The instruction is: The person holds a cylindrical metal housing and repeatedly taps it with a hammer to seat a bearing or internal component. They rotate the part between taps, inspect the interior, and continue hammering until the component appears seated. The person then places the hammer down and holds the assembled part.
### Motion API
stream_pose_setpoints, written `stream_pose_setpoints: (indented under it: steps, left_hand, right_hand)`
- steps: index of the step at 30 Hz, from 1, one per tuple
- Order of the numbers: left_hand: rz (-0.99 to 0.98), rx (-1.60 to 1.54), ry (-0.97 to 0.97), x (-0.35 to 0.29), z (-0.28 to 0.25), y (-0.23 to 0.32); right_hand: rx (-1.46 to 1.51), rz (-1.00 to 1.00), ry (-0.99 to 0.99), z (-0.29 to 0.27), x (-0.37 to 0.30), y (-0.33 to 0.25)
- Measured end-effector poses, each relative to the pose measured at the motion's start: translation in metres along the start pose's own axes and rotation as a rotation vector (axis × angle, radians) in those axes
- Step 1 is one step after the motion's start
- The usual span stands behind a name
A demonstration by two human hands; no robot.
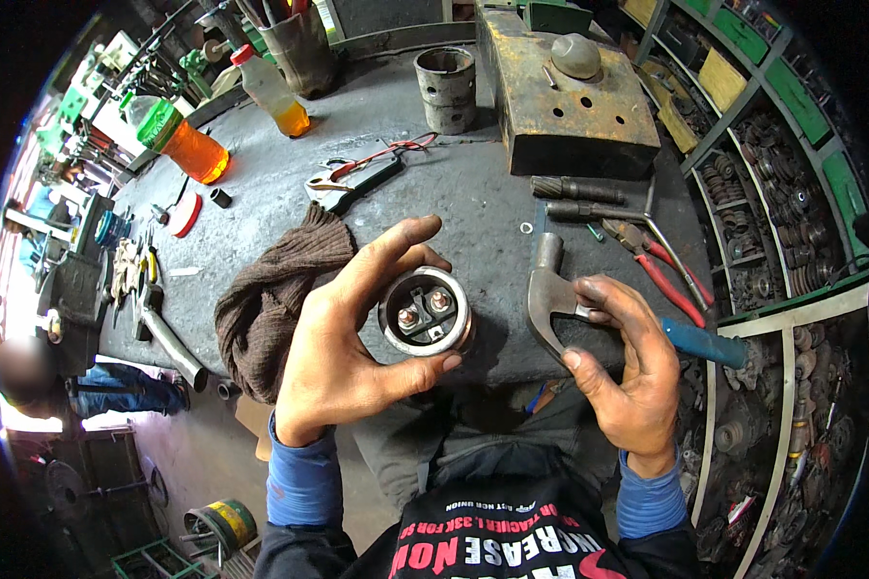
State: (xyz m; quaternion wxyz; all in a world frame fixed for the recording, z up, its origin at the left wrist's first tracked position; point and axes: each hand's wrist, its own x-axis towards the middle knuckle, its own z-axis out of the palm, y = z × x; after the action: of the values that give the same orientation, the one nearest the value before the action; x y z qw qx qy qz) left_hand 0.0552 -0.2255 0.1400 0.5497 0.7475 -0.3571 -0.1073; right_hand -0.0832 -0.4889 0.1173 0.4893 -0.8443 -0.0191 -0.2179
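Observation:
Between the thumb and fingers of my left hand [343,333] is a cylindrical metal housing [387,331], its open end facing up. Two copper-coloured contact studs [425,309] show inside it; it looks like a starter solenoid. My right hand [632,372] grips a claw hammer [546,289] close to its head. The hammer's flat face points away from me and its curved claw towards me, while the blue handle [705,343] sticks out to the right behind my fingers. A brown knitted cloth [280,289] lies just beyond my left hand.
On the dark workbench are bottles of orange liquid [198,154], a multi-tool with red leads [357,183], red pliers [661,275], a metal cylinder [446,92] and a rusty steel block [579,125]. Part shelves [758,174] stand at the right. Another person [116,386] is at far left.

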Motion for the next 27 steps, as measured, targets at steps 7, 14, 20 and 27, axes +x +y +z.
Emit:
stream_pose_setpoints:
  steps: [7,14,20,27]
  left_hand:
    - [-0.128,-0.409,0.185,-0.004,0.033,-0.017]
    - [0.047,-0.177,0.343,0.005,0.053,-0.022]
    - [0.139,-0.136,0.435,0.004,0.056,-0.033]
    - [0.080,-0.175,0.477,0.005,0.060,-0.030]
  right_hand:
    - [-0.710,-0.117,-0.158,-0.020,0.016,0.010]
    - [-0.704,-0.170,-0.401,-0.031,0.034,0.025]
    - [-0.530,-0.067,-0.299,-0.045,0.031,-0.008]
    - [-0.088,0.269,0.023,-0.054,-0.014,-0.037]
